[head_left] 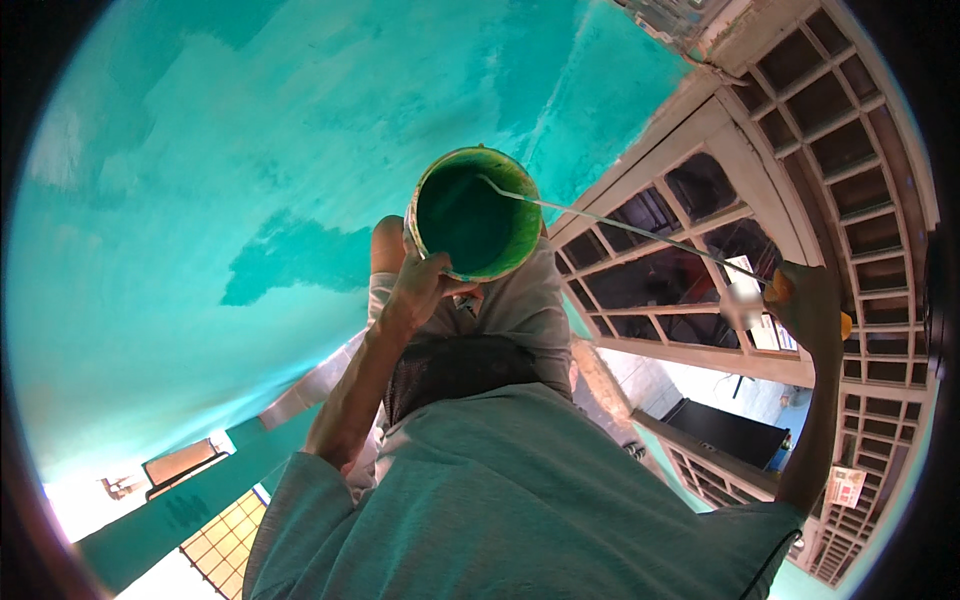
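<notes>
A round bucket [522, 240] with a yellow-green paint-smeared inner wall is tilted so its mouth faces me. Inside is dark green paint [462, 225]. My left hand [425, 285] is closed on the bucket's near rim, thumb over the edge. Off to the right, my right hand [808, 305] is wrapped round the orange handle of a paint roller [640, 234]. Its long thin metal rod runs left across the bucket's rim and bends down inside. The roller's head is lost in the dark interior, so I cannot make it out.
A turquoise wall [330, 130], with darker wet-looking patches, fills the upper left. Close on the right stands a paned window frame [740, 130], with a barred grille [850, 150] beside it. Below my right arm is a black flat panel [725, 435]. A yellow gridded window [225, 540] shows at lower left.
</notes>
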